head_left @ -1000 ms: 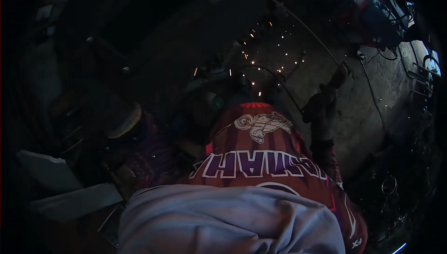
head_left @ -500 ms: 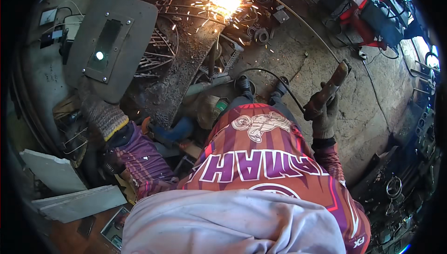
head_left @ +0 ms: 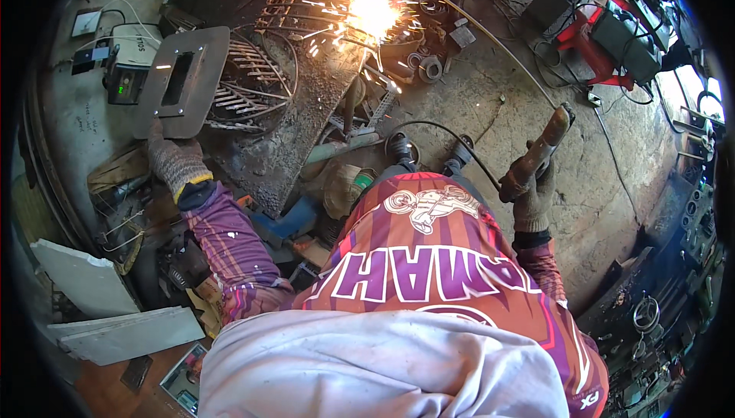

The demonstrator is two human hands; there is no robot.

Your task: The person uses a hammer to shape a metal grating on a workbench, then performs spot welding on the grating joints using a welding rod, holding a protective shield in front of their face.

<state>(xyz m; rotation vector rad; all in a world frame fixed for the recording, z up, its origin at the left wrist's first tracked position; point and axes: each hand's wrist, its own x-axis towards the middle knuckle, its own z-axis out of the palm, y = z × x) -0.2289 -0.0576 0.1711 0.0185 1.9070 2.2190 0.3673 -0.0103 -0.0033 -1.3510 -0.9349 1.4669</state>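
My left hand (head_left: 172, 159), in a knitted grey glove with a yellow cuff edge, is closed on the lower edge of a welding shield (head_left: 157, 93), a grey plate with a dark window. My right hand (head_left: 534, 196), also gloved, grips a worn brown electrode holder (head_left: 540, 151). From its tip a long thin rod (head_left: 490, 34) slants up to the far left, and a black cable (head_left: 436, 121) trails from its lower end. Bright sparks (head_left: 374, 11) burst over a metal table (head_left: 298, 142) beside barred metalwork (head_left: 245, 73); the glare hides what lies beneath.
At left stands a small machine (head_left: 126, 81) with a green display. A red stool (head_left: 605, 43) bearing dark equipment is at far right. Metal rings (head_left: 430, 70) lie past the table. White boards (head_left: 126, 334) lean at lower left; tools (head_left: 647, 315) crowd the lower right.
The welding shield has moved lower and away from me, looking smaller and uncovering the machine and more metalwork. My left arm has stretched forward. My right hand stays nearly in place; sparks continue.
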